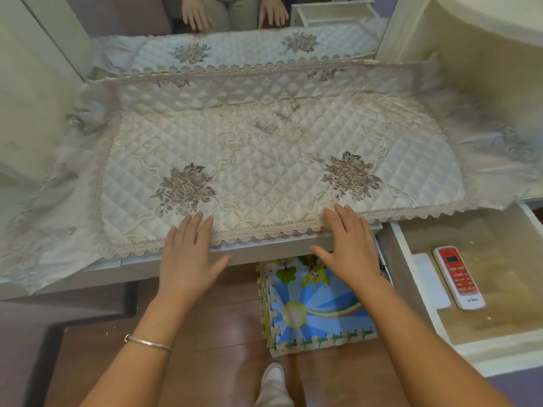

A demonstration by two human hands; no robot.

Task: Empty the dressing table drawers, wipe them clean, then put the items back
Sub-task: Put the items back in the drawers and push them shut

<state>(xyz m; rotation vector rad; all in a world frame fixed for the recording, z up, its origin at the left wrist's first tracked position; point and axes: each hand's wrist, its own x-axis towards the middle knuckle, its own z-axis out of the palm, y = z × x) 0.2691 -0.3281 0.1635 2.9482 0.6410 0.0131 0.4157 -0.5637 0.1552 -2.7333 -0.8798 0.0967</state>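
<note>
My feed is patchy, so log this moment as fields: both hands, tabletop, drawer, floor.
left hand: flat, fingers straight, fingertips on the cloth's front lace edge
right hand: flat, fingers straight, fingertips on the same edge
tabletop: covered by a quilted cloth with embroidered flowers
drawer: on the right, pulled open
drawer contents: red and white remote lying flat
floor: foam mat under the table

Soft, even indoor light — faint shadows only; edges bow outward (wide-angle), corners slightly blurred.
</note>
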